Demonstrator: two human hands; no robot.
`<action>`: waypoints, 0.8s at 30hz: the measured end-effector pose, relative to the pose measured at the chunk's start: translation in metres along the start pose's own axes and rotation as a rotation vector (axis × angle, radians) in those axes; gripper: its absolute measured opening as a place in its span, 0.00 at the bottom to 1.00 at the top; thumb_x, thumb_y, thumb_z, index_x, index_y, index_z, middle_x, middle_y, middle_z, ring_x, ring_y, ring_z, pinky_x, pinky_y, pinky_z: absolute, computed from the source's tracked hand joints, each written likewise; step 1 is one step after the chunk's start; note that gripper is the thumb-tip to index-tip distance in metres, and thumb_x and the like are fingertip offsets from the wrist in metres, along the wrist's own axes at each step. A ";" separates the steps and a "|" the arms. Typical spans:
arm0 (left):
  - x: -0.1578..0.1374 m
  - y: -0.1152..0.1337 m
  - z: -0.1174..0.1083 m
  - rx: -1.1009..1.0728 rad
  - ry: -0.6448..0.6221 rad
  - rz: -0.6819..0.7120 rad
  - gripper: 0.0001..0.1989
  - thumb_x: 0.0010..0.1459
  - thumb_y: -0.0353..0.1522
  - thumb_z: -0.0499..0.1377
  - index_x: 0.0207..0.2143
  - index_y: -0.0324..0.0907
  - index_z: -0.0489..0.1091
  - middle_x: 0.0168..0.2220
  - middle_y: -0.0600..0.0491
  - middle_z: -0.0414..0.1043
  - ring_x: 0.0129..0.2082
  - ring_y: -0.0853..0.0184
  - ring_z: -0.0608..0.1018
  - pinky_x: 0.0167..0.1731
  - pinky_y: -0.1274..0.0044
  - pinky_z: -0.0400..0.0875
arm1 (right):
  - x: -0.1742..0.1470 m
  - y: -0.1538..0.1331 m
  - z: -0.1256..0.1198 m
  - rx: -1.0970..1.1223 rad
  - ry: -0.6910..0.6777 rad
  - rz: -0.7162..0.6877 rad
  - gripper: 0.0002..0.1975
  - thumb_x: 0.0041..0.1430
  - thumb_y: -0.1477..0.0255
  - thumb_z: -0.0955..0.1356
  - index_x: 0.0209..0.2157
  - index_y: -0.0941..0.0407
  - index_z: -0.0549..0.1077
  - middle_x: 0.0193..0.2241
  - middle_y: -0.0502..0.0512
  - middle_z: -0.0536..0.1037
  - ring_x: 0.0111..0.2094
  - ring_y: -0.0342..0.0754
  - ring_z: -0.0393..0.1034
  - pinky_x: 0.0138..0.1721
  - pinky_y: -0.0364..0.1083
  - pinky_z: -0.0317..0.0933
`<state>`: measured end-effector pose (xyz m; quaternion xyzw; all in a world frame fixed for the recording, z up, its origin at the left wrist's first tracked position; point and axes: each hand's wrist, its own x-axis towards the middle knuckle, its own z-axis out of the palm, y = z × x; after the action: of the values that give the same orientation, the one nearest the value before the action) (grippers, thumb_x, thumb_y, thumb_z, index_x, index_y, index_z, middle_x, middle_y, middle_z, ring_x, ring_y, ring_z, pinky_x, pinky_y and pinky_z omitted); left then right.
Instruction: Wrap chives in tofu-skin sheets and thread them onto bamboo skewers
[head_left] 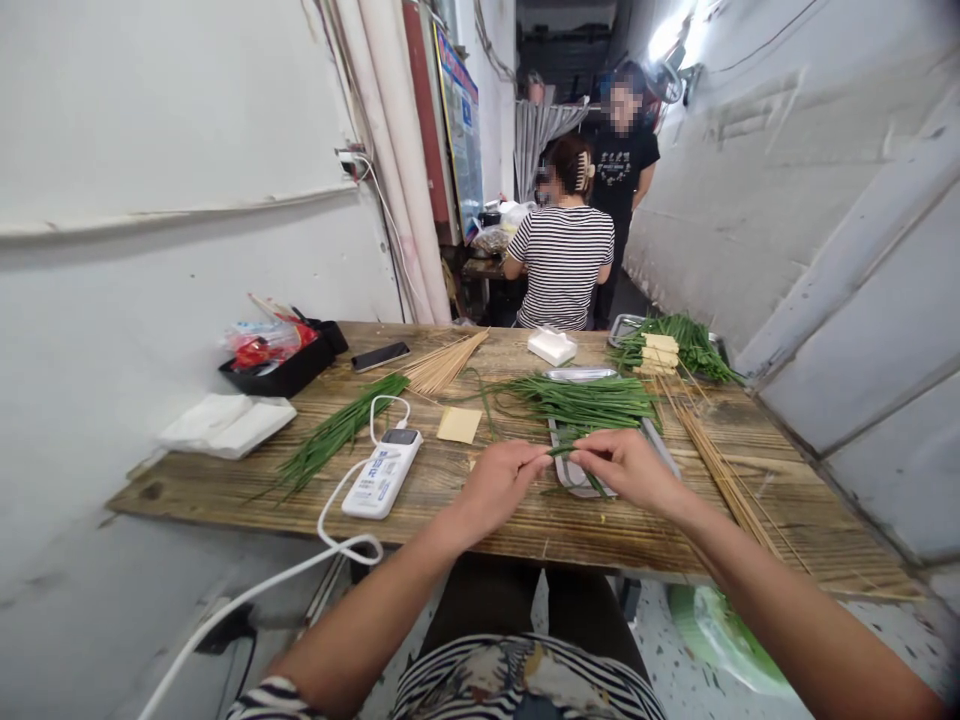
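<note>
Between my two hands, just over the near part of a metal tray (667, 452), a short bundle of green chives (561, 452) is pinched at both ends. My left hand (504, 482) grips its left end with thumb and fingers closed. The fingers of my right hand (628, 468) close on the other end, and loose green ends hang below them. Behind my hands, a thick pile of chives (592, 400) lies across the tray. A square yellow tofu sheet (459, 425) lies flat on the wood, left of the tray.
Wooden skewers lie fanned (450, 362) at the back and in a bunch (724, 470) at right. A white power bank (382, 475) with a cable, a phone (381, 356), more chives (337, 430) and a black box (289, 368) occupy the left. Two people (566, 255) are beyond the table.
</note>
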<state>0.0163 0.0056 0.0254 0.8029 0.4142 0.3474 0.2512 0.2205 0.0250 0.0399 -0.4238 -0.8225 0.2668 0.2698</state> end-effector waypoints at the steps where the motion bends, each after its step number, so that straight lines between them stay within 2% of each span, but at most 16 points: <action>1: 0.000 0.000 0.002 -0.007 0.019 -0.006 0.15 0.63 0.33 0.50 0.28 0.39 0.73 0.24 0.55 0.71 0.27 0.70 0.72 0.31 0.80 0.62 | -0.001 0.003 0.002 0.084 0.032 0.039 0.16 0.58 0.64 0.64 0.23 0.58 0.73 0.19 0.49 0.69 0.23 0.42 0.61 0.25 0.41 0.51; 5: -0.001 -0.001 0.011 -0.079 0.071 -0.048 0.17 0.63 0.34 0.50 0.26 0.39 0.72 0.22 0.56 0.70 0.25 0.71 0.72 0.30 0.81 0.61 | -0.002 0.007 0.014 0.385 0.083 0.217 0.19 0.53 0.56 0.66 0.22 0.58 0.72 0.13 0.44 0.59 0.15 0.37 0.49 0.18 0.40 0.43; 7: 0.000 -0.001 0.015 -0.120 0.092 -0.065 0.17 0.63 0.34 0.50 0.26 0.39 0.73 0.23 0.56 0.71 0.26 0.70 0.72 0.31 0.81 0.62 | -0.002 0.004 0.019 0.545 0.126 0.297 0.20 0.49 0.54 0.68 0.20 0.57 0.70 0.11 0.42 0.56 0.13 0.36 0.46 0.16 0.40 0.41; 10: 0.002 0.001 0.018 -0.189 0.115 -0.102 0.16 0.62 0.35 0.51 0.27 0.39 0.74 0.25 0.55 0.73 0.28 0.69 0.73 0.31 0.81 0.62 | -0.001 -0.002 0.027 0.714 0.229 0.368 0.20 0.43 0.54 0.72 0.20 0.58 0.70 0.12 0.43 0.61 0.12 0.36 0.52 0.14 0.39 0.45; 15: 0.002 0.004 0.022 -0.310 0.110 -0.159 0.19 0.62 0.38 0.50 0.27 0.37 0.74 0.24 0.56 0.71 0.26 0.69 0.70 0.28 0.81 0.60 | 0.000 -0.006 0.040 0.904 0.380 0.374 0.18 0.40 0.57 0.74 0.21 0.59 0.72 0.15 0.45 0.67 0.13 0.37 0.58 0.14 0.39 0.54; 20: 0.000 0.008 0.029 -0.319 0.121 -0.141 0.20 0.64 0.39 0.49 0.27 0.38 0.74 0.25 0.55 0.72 0.27 0.70 0.71 0.32 0.80 0.61 | 0.001 -0.008 0.052 1.049 0.463 0.353 0.16 0.40 0.60 0.75 0.22 0.59 0.74 0.16 0.47 0.70 0.15 0.37 0.61 0.17 0.39 0.59; 24: -0.004 0.010 0.035 -0.258 0.205 -0.129 0.19 0.64 0.38 0.49 0.27 0.39 0.73 0.26 0.54 0.73 0.28 0.69 0.71 0.34 0.79 0.62 | 0.002 -0.011 0.060 1.142 0.537 0.360 0.16 0.39 0.62 0.76 0.23 0.59 0.75 0.16 0.47 0.71 0.16 0.37 0.62 0.19 0.40 0.62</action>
<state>0.0462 -0.0070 0.0093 0.6961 0.4404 0.4609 0.3304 0.1728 0.0084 0.0048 -0.3969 -0.3715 0.5874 0.5995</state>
